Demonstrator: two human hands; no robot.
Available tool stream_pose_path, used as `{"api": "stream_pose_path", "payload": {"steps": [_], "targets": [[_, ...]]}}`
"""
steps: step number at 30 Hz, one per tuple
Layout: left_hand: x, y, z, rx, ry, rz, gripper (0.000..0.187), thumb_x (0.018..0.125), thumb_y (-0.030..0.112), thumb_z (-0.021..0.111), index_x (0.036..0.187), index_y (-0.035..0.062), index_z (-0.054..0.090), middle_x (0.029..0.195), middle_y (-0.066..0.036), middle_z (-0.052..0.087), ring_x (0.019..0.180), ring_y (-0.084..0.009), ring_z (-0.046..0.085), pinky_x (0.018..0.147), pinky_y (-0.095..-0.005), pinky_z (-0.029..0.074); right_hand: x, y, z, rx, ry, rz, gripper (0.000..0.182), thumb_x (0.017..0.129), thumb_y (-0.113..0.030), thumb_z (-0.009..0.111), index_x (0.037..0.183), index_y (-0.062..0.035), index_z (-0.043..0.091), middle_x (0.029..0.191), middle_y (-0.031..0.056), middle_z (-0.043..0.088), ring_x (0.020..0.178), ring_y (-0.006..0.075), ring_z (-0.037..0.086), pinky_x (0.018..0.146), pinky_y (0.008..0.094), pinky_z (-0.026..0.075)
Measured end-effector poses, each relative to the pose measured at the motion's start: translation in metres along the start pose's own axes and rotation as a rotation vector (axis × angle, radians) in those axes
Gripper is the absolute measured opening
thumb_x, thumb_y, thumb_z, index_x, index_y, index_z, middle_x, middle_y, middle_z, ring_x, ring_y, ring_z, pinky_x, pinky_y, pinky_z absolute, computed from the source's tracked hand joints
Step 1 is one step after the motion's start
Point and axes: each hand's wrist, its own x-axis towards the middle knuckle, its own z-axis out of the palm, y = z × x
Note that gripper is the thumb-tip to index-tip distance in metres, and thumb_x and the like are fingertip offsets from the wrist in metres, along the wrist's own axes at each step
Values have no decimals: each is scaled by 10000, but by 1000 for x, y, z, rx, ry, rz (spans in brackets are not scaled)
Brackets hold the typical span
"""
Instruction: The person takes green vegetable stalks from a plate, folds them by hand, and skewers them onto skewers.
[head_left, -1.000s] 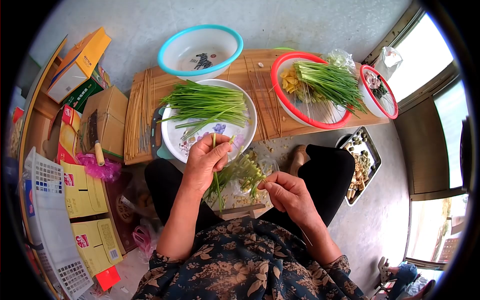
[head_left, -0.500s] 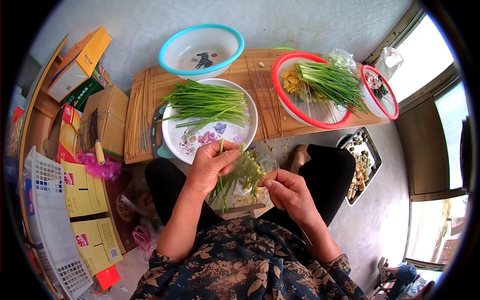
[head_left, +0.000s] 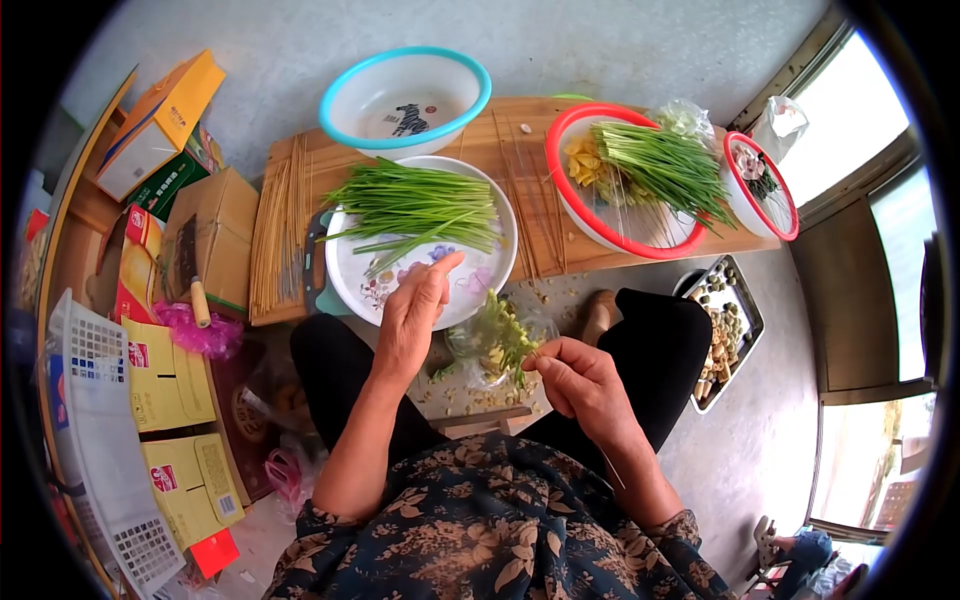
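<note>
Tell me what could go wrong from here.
The thin stick held in the right hand runs back past the wrist, so its loose end might snag the sleeve or prick the arm.

The plate of long green stalks seems to jut past the edge of the table; a bump could tip it.

The knife stands uncovered by the cardboard box and could fall if knocked.

At upper centre, a passage is running between the plate (head_left: pixel 350 280) and the red-rimmed basin (head_left: pixel 655 250); at centre, greens (head_left: pixel 506 335) are obstructing the gap beside the right hand (head_left: pixel 580 380).
</note>
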Motion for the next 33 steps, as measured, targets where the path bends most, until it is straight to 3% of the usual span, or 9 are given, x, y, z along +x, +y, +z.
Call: {"api": "stream_pose_path", "payload": {"steps": [7,19,33], "targets": [[2,-5,3,-399,-56,-187,176,973,219,540,989,49,584,821,24,514,641,-46,420,530,-184,304,-2,-1,3,-6,-19,-12,200,978,-160,521,964,12,623,547,-56,423,445,23,326,420,185,236],[2,-13,0,-546,-69,-215,143,926,133,605,1029,33,605,822,10,555,680,-59,467,564,-188,357,-5,-2,5,19,-53,6,169,973,-150,543,991,-1,622,597,-67,426,484,14,341,432,189,242],[2,-12,0,-539,-44,-205,148,895,128,648,1000,34,605,778,7,554,686,-87,472,631,-225,383,-4,1,4,18,-55,14,178,973,-157,544,996,2,621,605,-60,438,484,17,350,434,188,248]]}}
